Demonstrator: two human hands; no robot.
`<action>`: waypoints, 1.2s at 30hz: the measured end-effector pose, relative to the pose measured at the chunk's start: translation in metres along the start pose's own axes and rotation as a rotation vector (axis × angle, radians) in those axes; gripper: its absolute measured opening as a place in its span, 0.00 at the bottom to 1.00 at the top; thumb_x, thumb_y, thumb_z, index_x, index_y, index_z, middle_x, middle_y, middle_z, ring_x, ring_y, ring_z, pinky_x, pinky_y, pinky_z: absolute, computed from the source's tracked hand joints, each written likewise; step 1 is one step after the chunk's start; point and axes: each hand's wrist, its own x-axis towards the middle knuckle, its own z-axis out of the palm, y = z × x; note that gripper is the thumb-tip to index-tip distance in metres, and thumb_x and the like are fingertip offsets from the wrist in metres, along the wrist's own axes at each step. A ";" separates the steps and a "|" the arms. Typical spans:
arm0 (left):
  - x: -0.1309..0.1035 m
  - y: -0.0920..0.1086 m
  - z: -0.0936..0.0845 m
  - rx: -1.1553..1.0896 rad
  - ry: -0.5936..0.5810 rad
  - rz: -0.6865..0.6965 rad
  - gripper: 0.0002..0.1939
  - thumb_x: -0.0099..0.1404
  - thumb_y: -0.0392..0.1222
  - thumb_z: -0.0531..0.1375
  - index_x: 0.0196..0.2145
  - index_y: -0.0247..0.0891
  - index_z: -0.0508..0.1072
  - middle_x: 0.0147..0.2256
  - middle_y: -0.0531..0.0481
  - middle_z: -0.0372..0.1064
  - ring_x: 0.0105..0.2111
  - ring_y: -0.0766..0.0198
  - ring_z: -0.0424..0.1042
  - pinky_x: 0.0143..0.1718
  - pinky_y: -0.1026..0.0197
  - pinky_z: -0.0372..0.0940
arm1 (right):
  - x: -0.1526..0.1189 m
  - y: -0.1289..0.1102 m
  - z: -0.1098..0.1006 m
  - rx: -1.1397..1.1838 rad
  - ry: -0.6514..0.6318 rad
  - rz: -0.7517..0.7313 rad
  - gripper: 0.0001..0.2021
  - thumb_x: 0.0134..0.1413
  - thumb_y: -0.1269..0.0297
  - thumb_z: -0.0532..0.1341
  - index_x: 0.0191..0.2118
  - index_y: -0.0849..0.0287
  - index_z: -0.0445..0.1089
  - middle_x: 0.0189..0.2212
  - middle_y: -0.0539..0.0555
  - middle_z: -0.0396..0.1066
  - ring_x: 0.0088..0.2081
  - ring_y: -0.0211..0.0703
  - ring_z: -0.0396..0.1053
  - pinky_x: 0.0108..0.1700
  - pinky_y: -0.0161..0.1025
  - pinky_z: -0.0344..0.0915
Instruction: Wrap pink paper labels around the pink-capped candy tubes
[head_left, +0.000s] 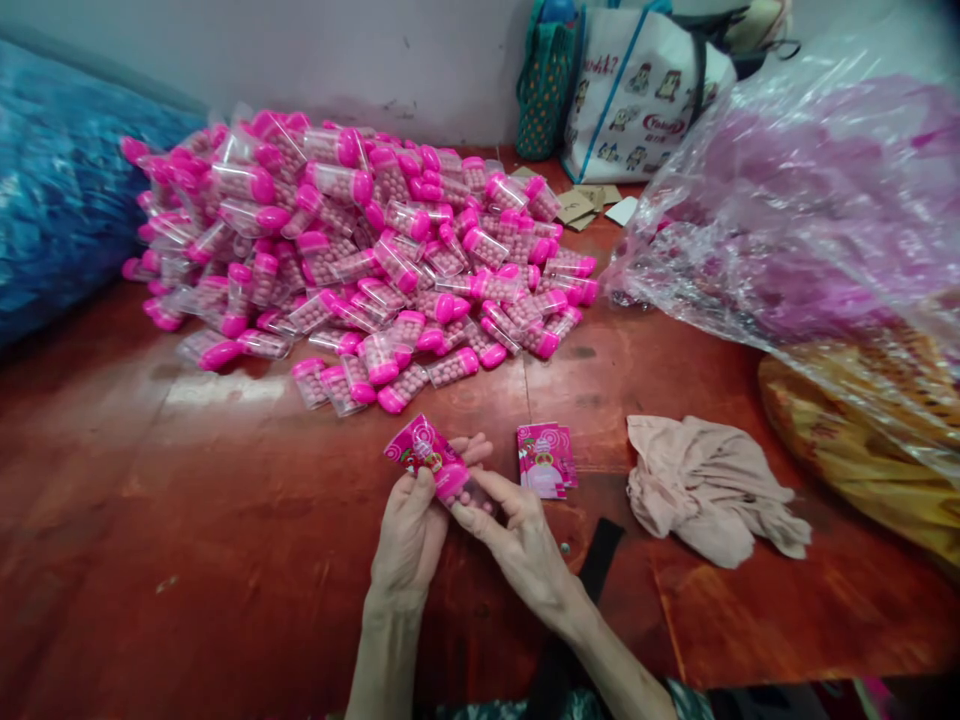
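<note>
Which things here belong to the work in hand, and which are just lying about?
Apparently in use:
clear pink-capped container of pink balls, in right hand
printed pink wrapper, in left hand
stack of flat pink printed pieces
heap of similar containers

Apparently lying about:
crumpled beige cloth
white cartoon-printed bag
dotted green pouch

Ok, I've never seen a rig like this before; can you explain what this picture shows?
There's no machine: someone works bare-handed, and the one picture comes from a camera worn on their head, looking forward and down. The left hand pinches a printed pink wrapper; the right hand grips a pink-capped clear container of small balls, its cap at the wrapper's edge. On the reddish table lie a few more printed wrappers, a big heap of similar containers and a crumpled cloth.
</note>
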 end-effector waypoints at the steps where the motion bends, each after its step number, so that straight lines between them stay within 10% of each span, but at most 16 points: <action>1: 0.001 0.000 0.000 -0.004 0.005 0.004 0.16 0.56 0.45 0.59 0.40 0.33 0.72 0.43 0.37 0.71 0.46 0.50 0.68 0.45 0.50 0.62 | -0.001 0.001 0.002 -0.057 0.035 -0.033 0.10 0.55 0.67 0.56 0.43 0.58 0.68 0.31 0.50 0.67 0.31 0.37 0.63 0.35 0.33 0.62; 8: 0.004 -0.003 0.001 0.054 -0.001 0.047 0.14 0.57 0.44 0.59 0.37 0.31 0.74 0.41 0.37 0.72 0.46 0.49 0.67 0.47 0.50 0.61 | -0.007 0.013 0.011 -0.328 0.231 -0.209 0.15 0.57 0.69 0.52 0.50 0.58 0.63 0.35 0.55 0.68 0.36 0.41 0.68 0.38 0.35 0.66; 23: -0.006 0.002 0.002 0.096 -0.156 0.028 0.25 0.51 0.56 0.60 0.36 0.31 0.75 0.42 0.35 0.71 0.52 0.46 0.60 0.48 0.51 0.60 | -0.013 -0.012 0.000 -0.130 0.073 -0.106 0.09 0.55 0.70 0.56 0.42 0.58 0.68 0.35 0.51 0.68 0.35 0.38 0.66 0.37 0.32 0.62; 36: -0.001 -0.006 0.008 0.116 -0.182 -0.031 0.12 0.56 0.43 0.60 0.33 0.31 0.76 0.39 0.38 0.73 0.43 0.51 0.69 0.43 0.53 0.63 | -0.015 -0.009 0.000 -0.252 0.169 -0.050 0.09 0.55 0.69 0.55 0.42 0.58 0.67 0.36 0.53 0.69 0.38 0.41 0.66 0.40 0.35 0.61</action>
